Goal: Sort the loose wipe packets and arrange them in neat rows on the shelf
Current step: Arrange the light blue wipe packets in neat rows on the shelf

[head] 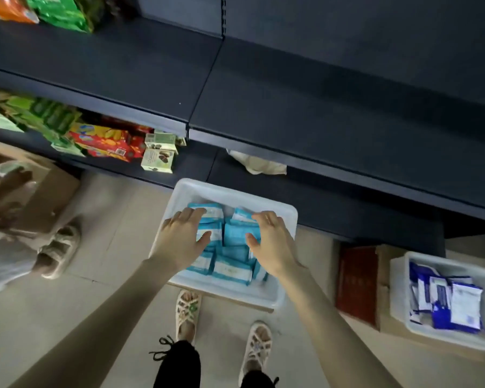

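A white plastic bin (284, 212) sits on the floor in front of the dark shelving and holds several light-blue wipe packets (233, 271). Both my hands reach down into it. My left hand (184, 236) hovers over the left packets with fingers spread, the thumb near a packet's edge. My right hand (272, 239) is over the right packets, fingers slightly bent, thumb pointing inward. Neither hand clearly holds a packet. The dark shelf (333, 107) above the bin is bare.
A second white bin (398, 289) with dark-blue and white packets stands at the right, beside a red box (356, 284). Snack boxes (109, 144) fill the lower left shelf. Another person's sandalled foot (58, 247) and a cardboard box (39, 191) are at the left. My feet stand just below the bin.
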The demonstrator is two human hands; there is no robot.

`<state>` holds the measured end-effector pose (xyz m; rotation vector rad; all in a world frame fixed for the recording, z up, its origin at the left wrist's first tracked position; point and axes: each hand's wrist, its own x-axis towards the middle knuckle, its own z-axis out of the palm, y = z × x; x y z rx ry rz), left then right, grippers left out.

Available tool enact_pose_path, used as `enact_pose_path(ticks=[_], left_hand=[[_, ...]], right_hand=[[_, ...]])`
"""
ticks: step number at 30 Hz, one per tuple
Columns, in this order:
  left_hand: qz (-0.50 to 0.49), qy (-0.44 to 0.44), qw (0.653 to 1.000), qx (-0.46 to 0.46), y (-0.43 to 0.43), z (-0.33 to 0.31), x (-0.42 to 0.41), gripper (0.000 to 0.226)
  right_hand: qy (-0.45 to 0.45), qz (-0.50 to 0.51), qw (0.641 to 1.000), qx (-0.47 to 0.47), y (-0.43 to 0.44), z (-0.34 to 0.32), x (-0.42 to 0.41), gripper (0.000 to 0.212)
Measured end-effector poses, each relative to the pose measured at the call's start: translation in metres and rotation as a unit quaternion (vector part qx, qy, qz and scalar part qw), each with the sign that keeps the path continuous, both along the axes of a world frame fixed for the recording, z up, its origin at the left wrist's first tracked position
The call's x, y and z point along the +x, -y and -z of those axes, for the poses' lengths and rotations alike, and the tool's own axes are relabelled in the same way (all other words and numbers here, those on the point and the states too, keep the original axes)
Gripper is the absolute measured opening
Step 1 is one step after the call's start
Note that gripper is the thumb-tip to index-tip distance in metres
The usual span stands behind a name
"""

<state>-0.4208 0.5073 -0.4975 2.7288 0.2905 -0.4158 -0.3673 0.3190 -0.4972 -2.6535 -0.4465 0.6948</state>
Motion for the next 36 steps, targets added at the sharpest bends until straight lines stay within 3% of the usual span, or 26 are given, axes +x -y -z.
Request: enact_pose_path(ticks=[8, 13, 18, 21, 25, 29, 34, 36], left_hand=[[-0.053, -0.127, 0.986, -0.093, -0.049, 0.152, -0.002, 0.044], [-0.169, -0.169, 0.957, -0.165, -0.061, 0.228, 0.003, 0.045], [-0.291, -0.174, 0.921, -0.190, -0.056, 0.278, 0.009, 0.070], [-0.312, -0.158, 0.928, -0.130, -0.051, 0.294, 0.017, 0.077], [-0.338, -0.123, 0.928, -0.102, -0.046, 0.305, 0.021, 0.076], [-0.373, -0.100, 0.914, -0.121, -0.038, 0.308, 0.018, 0.075], [-0.359, -0.092, 0.912, -0.177, -0.043, 0.309, 0.024, 0.053], [-0.354, -0.080, 0.914, -0.183, -0.043, 0.303, 0.025, 0.042]], right_hand=[[-0.130, 0.124, 0.983, -0.024, -0.060, 0.155, -0.022, 0.047], [-0.156, 0.249, 0.956, 0.000, -0.071, 0.222, -0.022, 0.048], [-0.121, 0.348, 0.928, 0.045, -0.071, 0.258, -0.017, 0.077], [-0.133, 0.411, 0.900, 0.060, -0.070, 0.281, -0.010, 0.096], [-0.140, 0.540, 0.826, 0.074, -0.060, 0.307, -0.006, 0.111], [-0.058, 0.542, 0.838, 0.001, -0.059, 0.315, -0.012, 0.106], [-0.028, 0.585, 0.806, 0.084, -0.062, 0.306, -0.009, 0.073], [-0.018, 0.578, 0.810, 0.097, -0.060, 0.297, -0.005, 0.055]])
